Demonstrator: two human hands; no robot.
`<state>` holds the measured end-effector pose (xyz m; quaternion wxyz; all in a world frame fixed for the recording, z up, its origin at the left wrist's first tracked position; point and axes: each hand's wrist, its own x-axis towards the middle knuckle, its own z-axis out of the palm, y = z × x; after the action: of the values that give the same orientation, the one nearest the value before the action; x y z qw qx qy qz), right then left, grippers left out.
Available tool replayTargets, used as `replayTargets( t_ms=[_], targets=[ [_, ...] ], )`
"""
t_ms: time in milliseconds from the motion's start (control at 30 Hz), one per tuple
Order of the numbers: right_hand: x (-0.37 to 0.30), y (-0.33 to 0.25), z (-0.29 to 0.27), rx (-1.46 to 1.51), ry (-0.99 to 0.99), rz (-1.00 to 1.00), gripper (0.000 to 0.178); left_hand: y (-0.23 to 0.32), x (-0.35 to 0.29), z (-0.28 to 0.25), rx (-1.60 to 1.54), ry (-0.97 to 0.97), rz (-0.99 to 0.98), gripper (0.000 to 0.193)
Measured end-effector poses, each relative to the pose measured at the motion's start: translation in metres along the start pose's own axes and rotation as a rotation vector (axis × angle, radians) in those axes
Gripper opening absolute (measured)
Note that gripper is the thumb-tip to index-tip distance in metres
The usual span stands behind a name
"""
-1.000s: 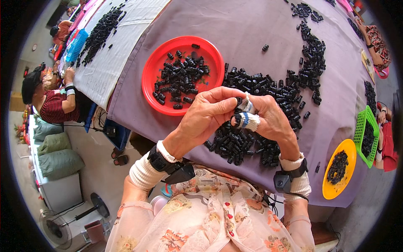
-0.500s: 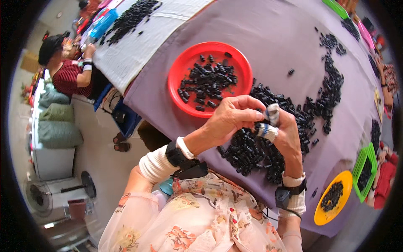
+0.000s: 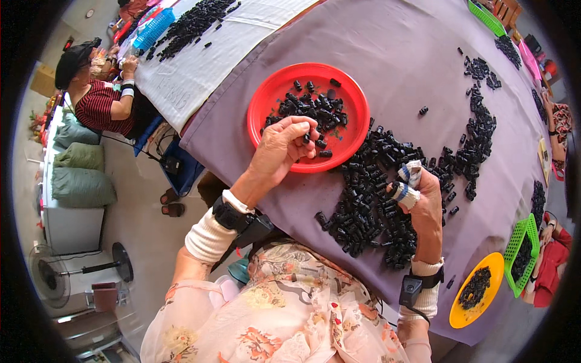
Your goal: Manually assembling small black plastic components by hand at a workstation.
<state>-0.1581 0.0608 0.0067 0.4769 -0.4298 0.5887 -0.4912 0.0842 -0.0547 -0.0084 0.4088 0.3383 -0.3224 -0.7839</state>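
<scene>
My left hand [image 3: 279, 148] is over the near side of a red round tray [image 3: 357, 142], its fingertips pinched on a small black ribbed cylindrical part [image 3: 307, 138]. More such black parts [image 3: 327, 109] lie in the tray, some hidden by that hand. At the right, my right hand [image 3: 426, 199] hovers at a large loose pile of the same parts [image 3: 369, 212]. White-and-blue cloth covers [image 3: 407, 193] wrap two of its fingers. These fingers are bent but a little apart, and I see no part between them.
A purple cloth [image 3: 387, 54] covers the table; a strip of black parts [image 3: 481, 124] runs to its far right. A yellow plate [image 3: 496, 284] and a green basket [image 3: 514, 242] sit at the right edge. Another person [image 3: 100, 103] works at the white-covered table at left.
My hands, together over the pile before, have parted. The left has moved left over the red tray, holding a black part; the right has shifted slightly right and down, its covered fingers spreading.
</scene>
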Motion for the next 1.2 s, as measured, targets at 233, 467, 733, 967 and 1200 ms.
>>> replayTargets(
  t_ms=[233,467,733,967,1200],
  targets=[
    [-0.003,-0.004,-0.013,-0.035,0.056,0.018,0.021,0.029,0.026,-0.016,0.62,0.172,0.352,0.023],
    [-0.011,-0.001,-0.042,0.079,0.176,-0.02,0.005,-0.002,0.008,0.042,0.992,-0.131,0.429,0.016],
    [-0.021,0.01,-0.055,0.036,0.2,0.008,0.015,-0.099,0.02,0.085,1.554,-0.498,0.668,0.019],
    [-0.023,0.022,-0.058,0.044,0.182,0.044,0.014,-0.11,0.024,0.081,1.602,-0.579,0.638,0.023],
    [-0.017,0.02,-0.049,0.007,0.119,0.027,0.002,-0.111,0.02,0.07,1.592,-0.591,0.616,0.026]
  ],
)
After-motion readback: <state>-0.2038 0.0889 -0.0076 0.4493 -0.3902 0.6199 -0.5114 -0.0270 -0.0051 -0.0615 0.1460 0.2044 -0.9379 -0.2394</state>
